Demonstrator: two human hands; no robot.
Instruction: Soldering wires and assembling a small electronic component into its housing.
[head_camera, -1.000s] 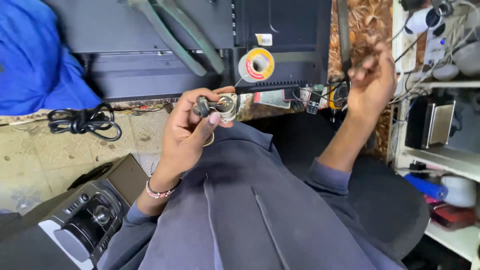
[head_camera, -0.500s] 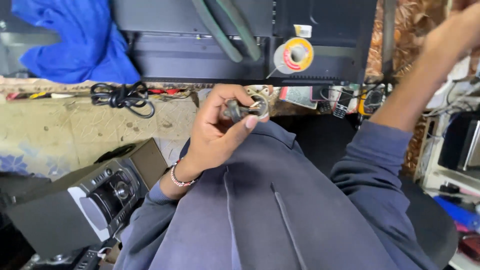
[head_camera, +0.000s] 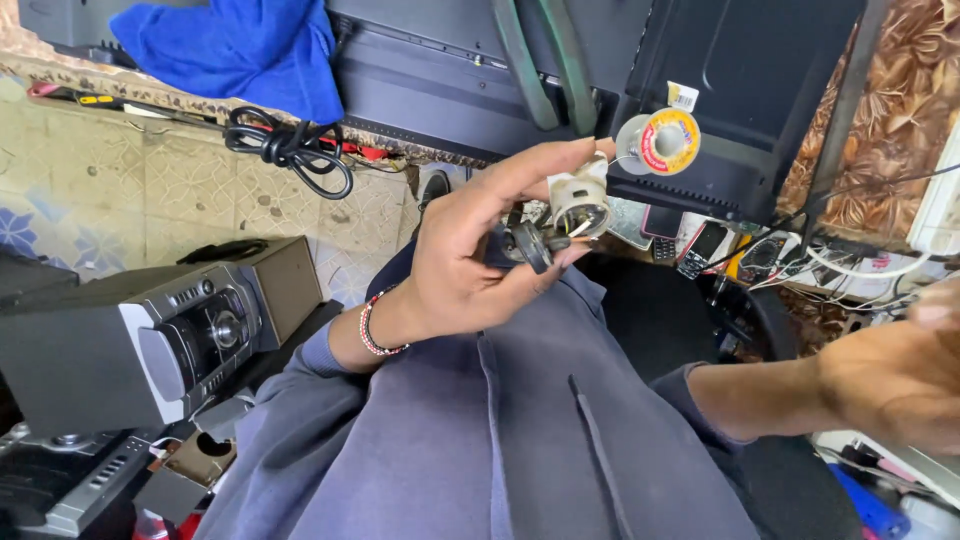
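My left hand (head_camera: 470, 262) is raised over my lap and grips a small cream-coloured round part (head_camera: 579, 203) together with a dark ring-shaped piece (head_camera: 530, 244) between thumb and fingers. A beaded bracelet (head_camera: 368, 325) circles that wrist. My right hand (head_camera: 893, 378) is at the right edge, blurred, near the shelf clutter; whether it holds anything cannot be seen. A spool of solder wire (head_camera: 662, 142) sits just beyond the left hand on a dark panel.
A grey stereo unit (head_camera: 170, 340) stands on the floor at left. A coiled black cable (head_camera: 290, 148) and a blue cloth (head_camera: 240, 50) lie at the top left. Phones and loose wires (head_camera: 745, 255) crowd the right side under a large black panel (head_camera: 740, 90).
The view has swung left and downward. My right hand has dropped from high up at the right to the lower right edge. My left hand keeps its grip on the small parts.
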